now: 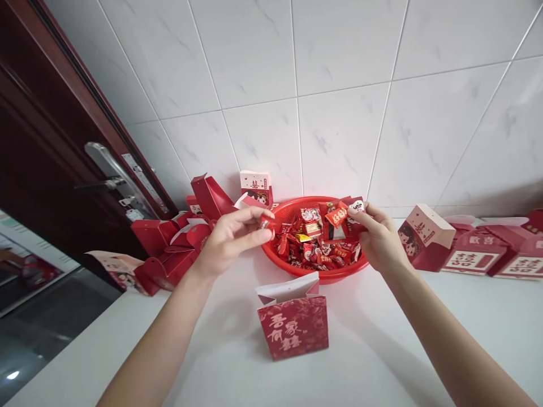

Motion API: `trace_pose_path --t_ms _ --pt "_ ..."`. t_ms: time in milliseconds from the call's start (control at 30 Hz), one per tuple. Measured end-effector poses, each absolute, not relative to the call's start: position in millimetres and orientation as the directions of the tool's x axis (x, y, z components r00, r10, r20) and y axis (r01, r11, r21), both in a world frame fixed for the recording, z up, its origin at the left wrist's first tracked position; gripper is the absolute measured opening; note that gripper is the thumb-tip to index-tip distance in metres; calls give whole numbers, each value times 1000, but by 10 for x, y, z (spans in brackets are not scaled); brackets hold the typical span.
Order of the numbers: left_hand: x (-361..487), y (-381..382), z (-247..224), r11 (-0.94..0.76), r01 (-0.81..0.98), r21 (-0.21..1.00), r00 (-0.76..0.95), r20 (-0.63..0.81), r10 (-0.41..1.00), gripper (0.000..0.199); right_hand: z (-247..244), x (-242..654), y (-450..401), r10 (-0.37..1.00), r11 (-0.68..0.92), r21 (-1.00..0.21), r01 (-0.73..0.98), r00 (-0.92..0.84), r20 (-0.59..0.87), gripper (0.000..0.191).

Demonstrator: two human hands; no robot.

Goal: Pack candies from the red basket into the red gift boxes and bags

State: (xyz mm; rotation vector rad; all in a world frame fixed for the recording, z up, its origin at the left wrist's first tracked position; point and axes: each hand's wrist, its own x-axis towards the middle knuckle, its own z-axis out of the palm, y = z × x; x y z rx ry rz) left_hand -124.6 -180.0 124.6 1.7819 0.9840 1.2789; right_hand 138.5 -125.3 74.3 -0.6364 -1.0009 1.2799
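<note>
Your left fingers (pixel 250 242) partly cover the red-wrapped candy (pixel 267 223), its print too small to read. Your right fingers (pixel 368 221) hide the ends of the held packets (pixel 337 217), which mask part of the red basket (pixel 343 275). You can't see the bottom of the open gift box (pixel 292 328). The view crops the door (pixel 42 113) and the rightmost double-happiness box (pixel 524 264).

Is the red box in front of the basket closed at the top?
No, the red box gapes open at the top, its pale back flap standing up behind the opening.
</note>
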Motion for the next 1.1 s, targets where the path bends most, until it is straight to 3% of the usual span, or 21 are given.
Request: trace_pose_path --t_ms 100,200,333,467,667,867,1100 --pt "-1296 -2162 1322 -388 245 889 451 250 857 21 857 1344 -1416 947 208 -878 -431 -134 291 27" --pt "-1276 -2399 1355 -485 472 736 636 96 765 20 927 1275 -1599 925 227 -891 -392 -200 324 27" --pt "-1229 -2576 1316 -573 684 451 568 164 807 24 947 1183 -1811 910 231 -904 -360 -250 332 27" --pt "-1204 -2645 1248 -562 752 344 550 140 823 22 916 1136 -1917 892 256 -913 -319 -286 350 22" --pt "-1172 -2616 1176 -609 695 382 642 52 765 21 854 1078 -1943 909 309 -932 -188 -229 348 27" --pt "-1152 -2608 1136 -640 604 475 710 46 703 22 850 1023 -2035 831 555 -820 143 -39 555 33" --pt "-1150 -2622 1146 -640 590 493 722 34 691 23 922 972 -2248 864 501 -866 4 -71 499 26"
